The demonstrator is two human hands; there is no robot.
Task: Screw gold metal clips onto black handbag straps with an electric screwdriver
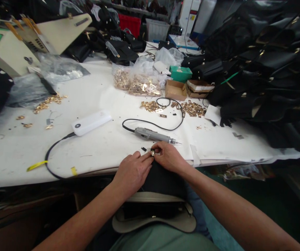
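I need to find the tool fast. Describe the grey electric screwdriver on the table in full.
The slim grey electric screwdriver lies flat on the white table, near its front edge. It looks like plastic, with a thin metal bit pointing right. A black cord loops from its left end. It lies just beyond the right hand; neither hand grips it.

Setting: a handbag assembly workshop. Indicators: a long white worktable [100, 90]; loose heaps of small gold metal fittings [191, 108]; clear plastic bags of gold hardware [136, 82]; stacked black leather handbags [264, 62]; a grey corded electric screwdriver [153, 135]; a beige bench machine [6, 48].
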